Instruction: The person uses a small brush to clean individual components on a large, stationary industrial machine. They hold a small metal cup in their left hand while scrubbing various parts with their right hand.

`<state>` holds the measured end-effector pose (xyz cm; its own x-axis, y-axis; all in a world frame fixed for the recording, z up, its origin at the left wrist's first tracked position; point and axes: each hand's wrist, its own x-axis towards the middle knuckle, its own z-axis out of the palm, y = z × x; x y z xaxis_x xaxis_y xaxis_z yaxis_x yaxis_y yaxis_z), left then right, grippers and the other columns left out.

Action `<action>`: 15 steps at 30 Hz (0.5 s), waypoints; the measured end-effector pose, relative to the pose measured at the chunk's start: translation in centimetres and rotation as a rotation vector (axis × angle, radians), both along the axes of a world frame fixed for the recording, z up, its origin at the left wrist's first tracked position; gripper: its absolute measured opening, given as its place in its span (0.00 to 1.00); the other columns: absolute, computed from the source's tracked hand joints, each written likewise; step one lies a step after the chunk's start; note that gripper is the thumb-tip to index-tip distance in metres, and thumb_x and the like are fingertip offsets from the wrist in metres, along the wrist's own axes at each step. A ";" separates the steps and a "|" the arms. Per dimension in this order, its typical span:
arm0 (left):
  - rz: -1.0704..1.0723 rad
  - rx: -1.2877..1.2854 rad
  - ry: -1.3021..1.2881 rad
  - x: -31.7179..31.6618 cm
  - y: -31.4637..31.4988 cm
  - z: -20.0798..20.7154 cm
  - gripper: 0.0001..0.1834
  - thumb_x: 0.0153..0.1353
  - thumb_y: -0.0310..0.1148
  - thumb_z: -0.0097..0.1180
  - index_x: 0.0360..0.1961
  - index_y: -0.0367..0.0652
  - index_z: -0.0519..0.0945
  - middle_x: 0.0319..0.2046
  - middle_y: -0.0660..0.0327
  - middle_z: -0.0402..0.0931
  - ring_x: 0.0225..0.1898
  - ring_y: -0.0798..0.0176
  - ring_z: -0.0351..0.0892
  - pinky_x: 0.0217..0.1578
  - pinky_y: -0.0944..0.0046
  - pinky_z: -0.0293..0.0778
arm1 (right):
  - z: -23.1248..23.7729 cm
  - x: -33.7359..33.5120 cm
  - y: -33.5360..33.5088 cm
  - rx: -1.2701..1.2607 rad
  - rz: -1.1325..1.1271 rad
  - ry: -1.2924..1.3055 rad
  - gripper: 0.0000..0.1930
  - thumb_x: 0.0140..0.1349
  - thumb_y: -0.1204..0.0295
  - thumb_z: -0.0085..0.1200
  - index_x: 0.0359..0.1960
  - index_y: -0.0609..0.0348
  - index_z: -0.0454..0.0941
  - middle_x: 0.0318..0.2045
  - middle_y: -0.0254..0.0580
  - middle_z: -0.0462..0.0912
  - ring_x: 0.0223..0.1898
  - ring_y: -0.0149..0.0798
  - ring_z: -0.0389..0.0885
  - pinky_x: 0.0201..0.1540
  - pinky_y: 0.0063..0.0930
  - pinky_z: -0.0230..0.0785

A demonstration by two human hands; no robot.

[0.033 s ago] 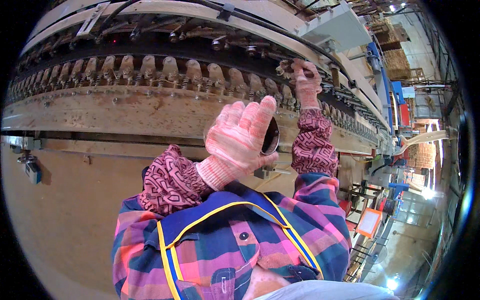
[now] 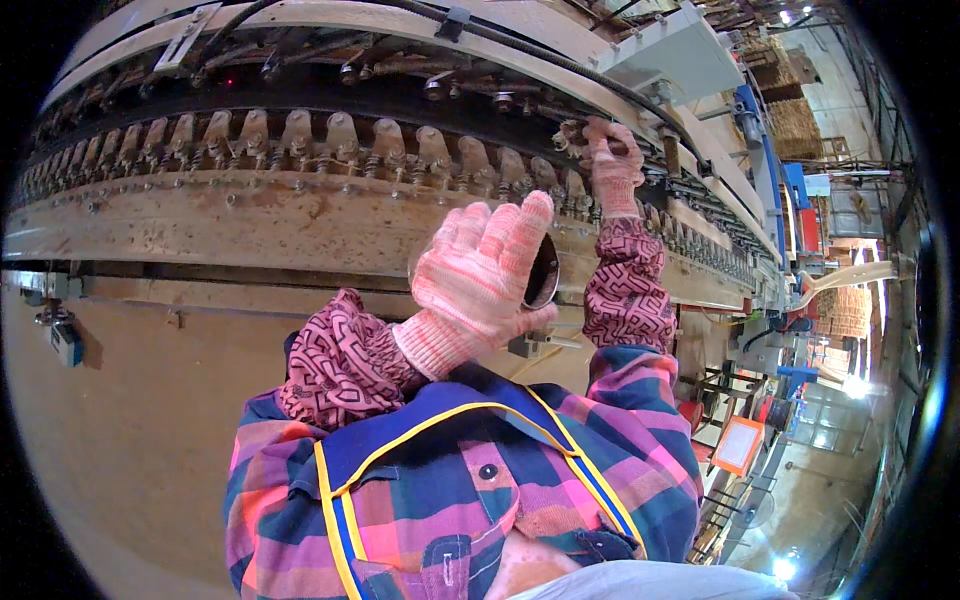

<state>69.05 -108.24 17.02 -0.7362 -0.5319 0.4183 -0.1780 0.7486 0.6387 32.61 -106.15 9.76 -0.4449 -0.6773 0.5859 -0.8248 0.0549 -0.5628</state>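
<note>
Both my hands wear pink knitted gloves. My left hand (image 2: 480,285) is raised in front of my chest and curls around a round object with a dark end and a pale see-through body (image 2: 543,272). My right hand (image 2: 612,165) reaches up and to the right, to the long machine (image 2: 250,225). Its fingers are curled on a small metal fitting (image 2: 572,135) at the end of a row of metal clips (image 2: 340,140). What lies under those fingers is hidden.
The machine's worn tan beam runs across the view, with a dark channel and cables above the clips. A small grey box (image 2: 65,340) hangs at the left. At the right are blue machine frames (image 2: 765,150), stacked brown bundles (image 2: 800,125) and an orange-framed panel (image 2: 738,445).
</note>
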 end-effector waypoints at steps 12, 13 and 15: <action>0.011 -0.025 0.020 0.2 0.1 -0.2 0.67 0.30 0.54 0.76 0.72 0.41 0.57 0.61 0.53 0.70 0.55 0.40 0.74 0.58 0.43 0.71 | -1.0 -0.6 -0.4 0.110 -0.224 -0.036 0.12 0.63 0.66 0.65 0.47 0.51 0.85 0.35 0.35 0.87 0.27 0.28 0.83 0.26 0.22 0.80; 0.007 -0.025 0.028 0.1 0.1 -0.2 0.67 0.30 0.55 0.76 0.72 0.41 0.57 0.61 0.53 0.70 0.55 0.40 0.74 0.58 0.43 0.71 | -1.3 -1.1 -0.2 0.101 -0.206 -0.050 0.12 0.63 0.66 0.65 0.47 0.51 0.85 0.35 0.35 0.87 0.27 0.29 0.84 0.26 0.23 0.80; 0.007 -0.036 0.014 0.1 0.1 -0.2 0.67 0.30 0.55 0.76 0.72 0.41 0.57 0.61 0.53 0.70 0.55 0.40 0.74 0.58 0.43 0.70 | -1.7 -2.0 0.0 0.085 -0.166 -0.113 0.12 0.63 0.66 0.65 0.47 0.51 0.85 0.35 0.34 0.87 0.28 0.29 0.84 0.26 0.23 0.80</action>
